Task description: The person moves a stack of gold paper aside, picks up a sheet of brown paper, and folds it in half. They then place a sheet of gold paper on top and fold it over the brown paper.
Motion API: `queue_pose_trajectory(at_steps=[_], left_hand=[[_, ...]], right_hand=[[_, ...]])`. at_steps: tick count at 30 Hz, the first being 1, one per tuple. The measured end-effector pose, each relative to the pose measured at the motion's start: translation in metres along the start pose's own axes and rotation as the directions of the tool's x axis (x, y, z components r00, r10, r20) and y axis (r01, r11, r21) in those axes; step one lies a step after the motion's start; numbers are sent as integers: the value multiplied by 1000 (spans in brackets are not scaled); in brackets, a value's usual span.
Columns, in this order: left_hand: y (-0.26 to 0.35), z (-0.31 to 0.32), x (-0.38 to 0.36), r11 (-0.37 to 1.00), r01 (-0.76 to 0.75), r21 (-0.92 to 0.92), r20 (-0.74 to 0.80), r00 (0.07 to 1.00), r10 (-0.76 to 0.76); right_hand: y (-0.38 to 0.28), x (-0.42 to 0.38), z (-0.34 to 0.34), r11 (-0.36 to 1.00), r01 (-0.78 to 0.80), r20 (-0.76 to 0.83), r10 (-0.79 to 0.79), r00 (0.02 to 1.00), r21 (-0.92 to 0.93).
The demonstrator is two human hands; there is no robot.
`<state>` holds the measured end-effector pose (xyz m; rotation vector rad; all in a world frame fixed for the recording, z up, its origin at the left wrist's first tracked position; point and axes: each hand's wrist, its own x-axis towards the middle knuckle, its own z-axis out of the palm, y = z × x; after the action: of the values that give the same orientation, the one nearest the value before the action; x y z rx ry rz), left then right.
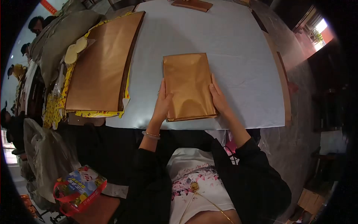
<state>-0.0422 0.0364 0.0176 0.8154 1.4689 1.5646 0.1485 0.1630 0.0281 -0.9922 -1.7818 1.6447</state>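
The brown stack (188, 84) at the table's (238, 48) near edge looks like smooth paper — softly glossy, faintly creased. Along the left edge, the large brown sheets (104, 63) look like paper too, with a dull sheen, over crinkled yellow printed wrapping (100, 114). The tabletop covering (156, 41) is pale, matt and slightly wrinkled — cloth or paper, unclear which.

Folded brown paper stack (189, 84): underside hidden; layers too fine to count.
Left hand (162, 105): some fingers hidden along the stack's side.
Right hand (219, 99): fingers partly hidden at the opposite side.
Yellow patterned wrapping (100, 113): mostly covered by large brown sheets (106, 65).
Flat brown piece at the far table edge (193, 5): the pale shape touching it is cut off by the top edge.
Red lettering on white shirt (195, 168): too small to read.
People at left (36, 25): small, blurred.
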Motion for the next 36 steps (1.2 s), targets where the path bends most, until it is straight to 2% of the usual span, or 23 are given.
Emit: queue_pose_trajectory(at_steps=[3, 5, 6, 8, 10, 11, 13, 14, 18, 23, 27, 29, 31, 32, 36], left_hand=[[-1, 4, -1, 999, -20, 44, -9, 1000, 21], [0, 7, -4, 1000, 4, 22, -118, 993, -1], [3, 7, -8, 1000, 5, 23, -115, 993, -3], [15, 5, -24, 982, 96, -160, -205, 970, -128], [9, 2, -29, 940, 152, -306, -288, 926, -243], [5, 0, -31, 938, 155, -310, -289, 924, -249], [9, -2, -33, 899, 198, -390, -87, 964, -250], [10, 2, -33, 899, 200, -389, -114, 958, -262], [14, 11, -27, 880, 231, -415, -57, 959, -278], [6, 38, -14, 898, 267, -349, 9, 960, -281], [25, 79, -2, 899, 272, -344, 149, 961, -234], [11, 98, 16, 891, 291, -348, 205, 951, -230], [-7, 120, 37, 901, 320, -294, 166, 945, -281], [-15, 132, 48, 916, 267, -299, 208, 955, -210], [3, 182, 70, 901, 320, -294, 311, 923, -226]], right_hand=[[1, -1, 1, 999, -35, -33, 35, 999, 21], [9, 1, -2, 992, 25, -66, -17, 998, 120], [11, -1, -7, 992, 24, -69, -16, 997, 122], [15, -10, -19, 954, -107, -106, 142, 984, 279], [-1, -23, -26, 867, -299, 5, 324, 946, 399], [6, -29, -29, 845, -308, 53, 318, 947, 438], [18, -33, -33, 819, -322, 100, 314, 944, 474], [26, -33, -33, 850, -291, 69, 291, 954, 439], [29, -26, -34, 928, -207, -38, 230, 972, 310], [6, -25, -50, 963, -191, -165, 223, 961, 189], [18, -16, -84, 982, -169, -303, 188, 934, 88], [33, -7, -109, 986, -144, -350, 166, 922, 90], [32, -7, -129, 989, -119, -385, 145, 911, 90], [26, -8, -139, 983, -136, -409, 176, 895, 126], [21, 1, -185, 978, -151, -481, 202, 853, 142]])
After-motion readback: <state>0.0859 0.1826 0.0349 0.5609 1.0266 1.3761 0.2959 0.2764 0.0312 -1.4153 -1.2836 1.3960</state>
